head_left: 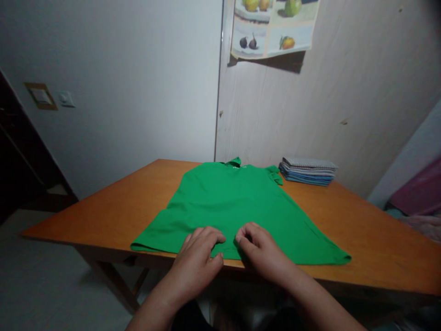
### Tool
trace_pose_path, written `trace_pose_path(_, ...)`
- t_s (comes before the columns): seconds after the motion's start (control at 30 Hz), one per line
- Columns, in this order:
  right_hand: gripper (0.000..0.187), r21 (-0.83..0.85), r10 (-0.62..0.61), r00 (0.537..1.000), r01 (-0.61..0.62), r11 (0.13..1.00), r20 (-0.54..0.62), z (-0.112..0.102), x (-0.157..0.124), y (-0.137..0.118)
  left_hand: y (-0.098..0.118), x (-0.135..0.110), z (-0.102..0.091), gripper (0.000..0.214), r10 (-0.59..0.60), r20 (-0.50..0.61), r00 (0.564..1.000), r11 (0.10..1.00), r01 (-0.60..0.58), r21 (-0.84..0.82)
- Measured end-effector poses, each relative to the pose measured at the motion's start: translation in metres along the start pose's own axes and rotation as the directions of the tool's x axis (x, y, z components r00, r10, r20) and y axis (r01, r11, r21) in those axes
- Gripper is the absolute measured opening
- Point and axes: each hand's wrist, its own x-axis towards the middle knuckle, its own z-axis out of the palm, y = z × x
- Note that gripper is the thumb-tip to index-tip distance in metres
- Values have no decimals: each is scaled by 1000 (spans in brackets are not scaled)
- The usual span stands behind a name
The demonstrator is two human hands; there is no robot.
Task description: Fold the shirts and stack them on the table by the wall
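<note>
A green polo shirt (234, 202) lies spread flat on a wooden table (379, 230), collar toward the wall and hem at the near edge. My left hand (198, 262) rests on the hem near its middle, fingers curled and thumb pressed against the cloth. My right hand (262, 250) sits right beside it, its fingers also curled and pinching the hem. The two hands are almost touching.
A stack of folded striped cloths (308, 171) sits at the table's far right by the wall. A fruit poster (272, 27) hangs above. Light switches (65, 98) are on the left wall. Pink bedding (420, 193) lies to the right.
</note>
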Motion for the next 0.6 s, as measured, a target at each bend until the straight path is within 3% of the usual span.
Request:
trace_pose_path(0.13,17,17,-18,1000,18,1000,25,1,-1,-4,0,-1,-1,32,3,11,1000,1000,-3,-3)
trace_pose_path(0.33,3,-200,-135,984,157,967,119,9,-3,-16,2,-1,-2,28,3,26,1000,1000,-2,-16)
trace_pose_path(0.6,13,-197,-88,990,108,974,106,14,1,-12,-2,-1,2,31,5,3,1000,1000,-5,-2)
